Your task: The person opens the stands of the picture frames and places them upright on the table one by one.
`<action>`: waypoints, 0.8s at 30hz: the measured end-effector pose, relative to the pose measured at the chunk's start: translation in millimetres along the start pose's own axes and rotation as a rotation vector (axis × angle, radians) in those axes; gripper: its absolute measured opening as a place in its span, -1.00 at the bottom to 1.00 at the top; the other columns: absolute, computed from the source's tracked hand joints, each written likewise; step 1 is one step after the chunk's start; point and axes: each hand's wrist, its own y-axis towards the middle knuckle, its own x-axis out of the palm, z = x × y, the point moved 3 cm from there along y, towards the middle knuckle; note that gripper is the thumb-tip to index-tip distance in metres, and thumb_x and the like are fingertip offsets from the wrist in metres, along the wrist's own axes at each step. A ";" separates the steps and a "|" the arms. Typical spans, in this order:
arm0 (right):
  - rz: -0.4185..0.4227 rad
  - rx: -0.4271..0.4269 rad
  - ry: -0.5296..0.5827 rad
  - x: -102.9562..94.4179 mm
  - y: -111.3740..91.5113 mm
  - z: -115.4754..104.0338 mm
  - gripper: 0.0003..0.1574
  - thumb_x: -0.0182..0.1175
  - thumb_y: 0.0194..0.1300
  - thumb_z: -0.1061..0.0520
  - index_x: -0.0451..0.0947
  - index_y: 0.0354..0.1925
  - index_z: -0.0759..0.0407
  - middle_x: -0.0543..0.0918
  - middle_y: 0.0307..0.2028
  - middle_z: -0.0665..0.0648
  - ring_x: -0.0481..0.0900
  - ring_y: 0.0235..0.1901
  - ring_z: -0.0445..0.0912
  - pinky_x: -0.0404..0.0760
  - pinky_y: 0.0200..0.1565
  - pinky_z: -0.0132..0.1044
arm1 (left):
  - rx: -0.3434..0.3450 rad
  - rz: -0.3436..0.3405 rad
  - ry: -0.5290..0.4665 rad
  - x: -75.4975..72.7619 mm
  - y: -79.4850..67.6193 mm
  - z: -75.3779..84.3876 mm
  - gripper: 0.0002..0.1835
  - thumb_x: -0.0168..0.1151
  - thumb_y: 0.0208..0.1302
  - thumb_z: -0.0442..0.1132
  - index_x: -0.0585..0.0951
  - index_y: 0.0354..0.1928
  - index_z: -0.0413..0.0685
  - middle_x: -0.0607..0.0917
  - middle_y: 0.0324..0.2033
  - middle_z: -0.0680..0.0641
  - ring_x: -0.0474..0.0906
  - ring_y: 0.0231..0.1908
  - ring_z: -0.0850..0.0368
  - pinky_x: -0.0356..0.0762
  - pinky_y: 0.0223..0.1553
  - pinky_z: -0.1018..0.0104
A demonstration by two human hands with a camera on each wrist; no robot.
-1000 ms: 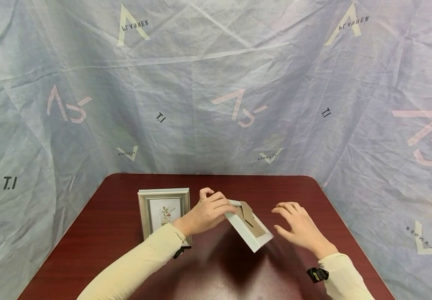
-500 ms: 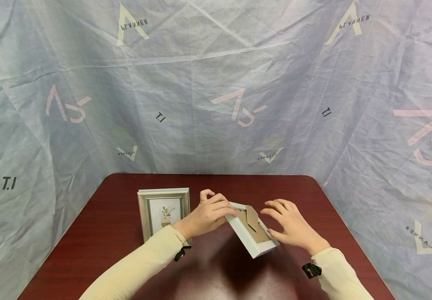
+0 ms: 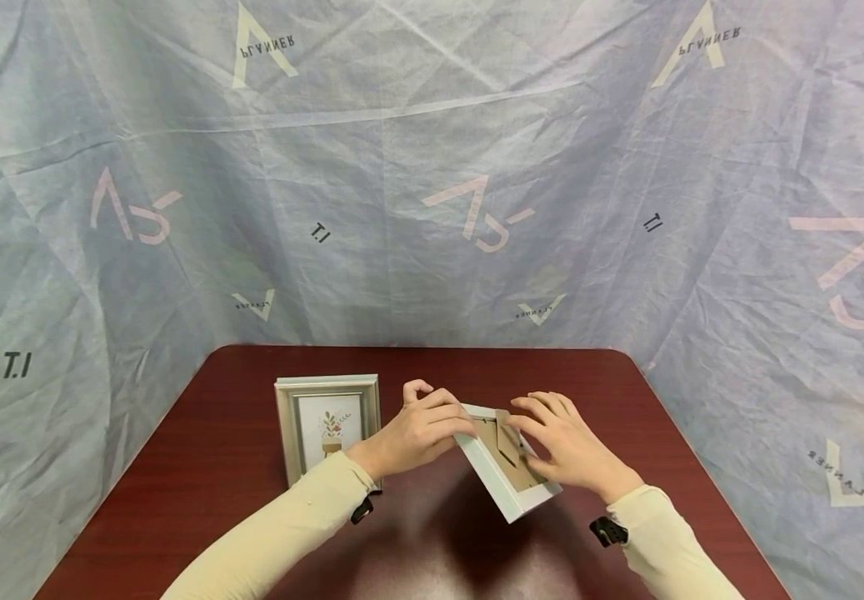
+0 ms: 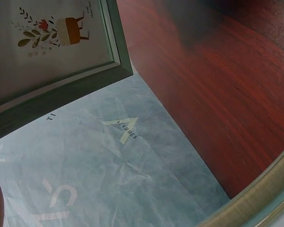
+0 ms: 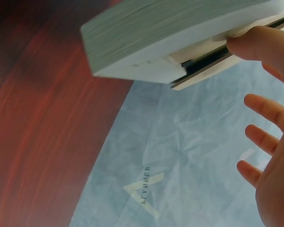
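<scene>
My left hand (image 3: 420, 429) grips the upper left edge of a white picture frame (image 3: 510, 493), tilted above the dark red table (image 3: 237, 433) with its brown cardboard back (image 3: 493, 448) facing up. My right hand (image 3: 562, 450) lies over that back with its fingers spread by the cardboard stand. In the right wrist view the thumb (image 5: 260, 45) touches the white frame's edge (image 5: 170, 42) while the other fingers (image 5: 260, 137) stay straight and apart. The left wrist view shows the frame's underside with a flower print (image 4: 52, 33).
A silver frame (image 3: 328, 421) with a small plant picture stands upright on the table just left of my left forearm. Blue-grey printed cloth (image 3: 432, 183) hangs behind and beside the table. The table's far edge is rounded at the corners.
My right hand has moved left from beside the white frame onto its cardboard back. The left hand has kept its grip, and the frame has barely shifted.
</scene>
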 end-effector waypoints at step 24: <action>-0.016 -0.061 -0.012 0.5 9.5 -9.4 -0.35 0.37 -0.16 0.31 0.60 0.02 0.06 0.59 0.07 0.14 0.41 0.15 0.15 0.28 0.14 0.18 | 0.038 -0.003 0.027 -0.1 0.5 2.7 -0.73 0.49 0.09 -0.30 0.70 -0.14 0.05 0.71 -0.17 0.17 0.53 -0.12 0.22 0.15 -0.06 0.00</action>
